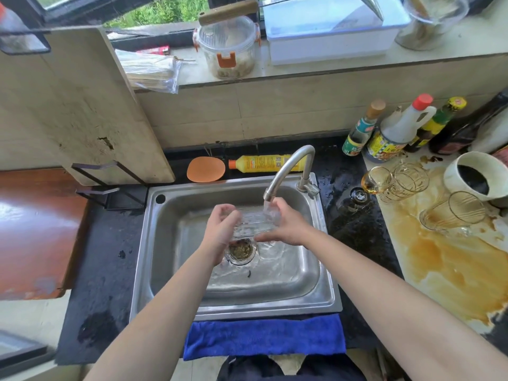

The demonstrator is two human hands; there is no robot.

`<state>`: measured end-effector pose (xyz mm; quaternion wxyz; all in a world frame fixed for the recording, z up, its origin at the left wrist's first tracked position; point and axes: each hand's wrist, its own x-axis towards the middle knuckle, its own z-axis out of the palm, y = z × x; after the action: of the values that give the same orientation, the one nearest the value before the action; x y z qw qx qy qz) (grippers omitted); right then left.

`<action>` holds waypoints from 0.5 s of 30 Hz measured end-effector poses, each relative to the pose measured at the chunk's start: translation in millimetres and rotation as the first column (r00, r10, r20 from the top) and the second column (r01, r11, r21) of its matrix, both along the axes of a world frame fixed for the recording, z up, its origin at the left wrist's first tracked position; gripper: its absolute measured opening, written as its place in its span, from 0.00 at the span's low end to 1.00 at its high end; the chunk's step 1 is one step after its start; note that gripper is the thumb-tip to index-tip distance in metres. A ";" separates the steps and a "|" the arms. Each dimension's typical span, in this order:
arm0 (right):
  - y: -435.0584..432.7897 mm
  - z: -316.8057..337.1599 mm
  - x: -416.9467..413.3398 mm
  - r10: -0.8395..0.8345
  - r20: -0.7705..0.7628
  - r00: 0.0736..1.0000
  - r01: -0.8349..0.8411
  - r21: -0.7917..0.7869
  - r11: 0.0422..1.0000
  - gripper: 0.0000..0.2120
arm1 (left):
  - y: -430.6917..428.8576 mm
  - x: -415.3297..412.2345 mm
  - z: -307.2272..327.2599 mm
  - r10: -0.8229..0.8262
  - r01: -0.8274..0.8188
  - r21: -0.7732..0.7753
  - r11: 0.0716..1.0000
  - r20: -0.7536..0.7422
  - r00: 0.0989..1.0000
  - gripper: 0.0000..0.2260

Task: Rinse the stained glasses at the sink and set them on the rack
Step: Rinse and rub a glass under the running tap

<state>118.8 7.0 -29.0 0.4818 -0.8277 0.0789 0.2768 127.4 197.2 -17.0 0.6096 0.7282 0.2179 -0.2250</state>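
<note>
Forearms reach in from the bottom edge over a blue towel [264, 336] draped along the front of the steel sink [236, 312]. Above the basin the left hand [220, 229] and right hand [288, 226] are close together, both clamped on one clear glass [253, 222] that lies tilted on its side between them. The left hand's fingers curl round one end; the right hand cups the other end, thumb on top and fingers beneath. Water runs from the curved faucet [288, 166] onto the glass beside the right thumb and pools in the basin. Just below the hands sits the drain strainer [240, 250], full of scraps.

On the pale counter to the right, well apart from the sink, two tipped glasses [395, 182] lie together, and a third stained glass [453, 213] lies near a white cup [478, 177], all in or beside a wide brown spill [453, 270]. Sauce bottles [395, 133] stand behind them. Behind the sink lie a yellow bottle [264, 163] and an orange pad [205, 169]. To the left, a cutting board [82, 105] stands upright in a black wire stand [115, 188].
</note>
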 end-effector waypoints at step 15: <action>-0.9 -68.5 -30.0 -0.115 -0.106 0.988 0.114 -0.017 0.993 0.60 | -55.0 8.3 -4.4 -0.432 0.261 0.489 0.832 0.277 0.858 0.23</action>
<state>88.8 6.1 -97.5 0.4875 -0.8083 0.1536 0.2921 135.8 142.1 -21.4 0.4096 0.9022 0.0029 -0.1354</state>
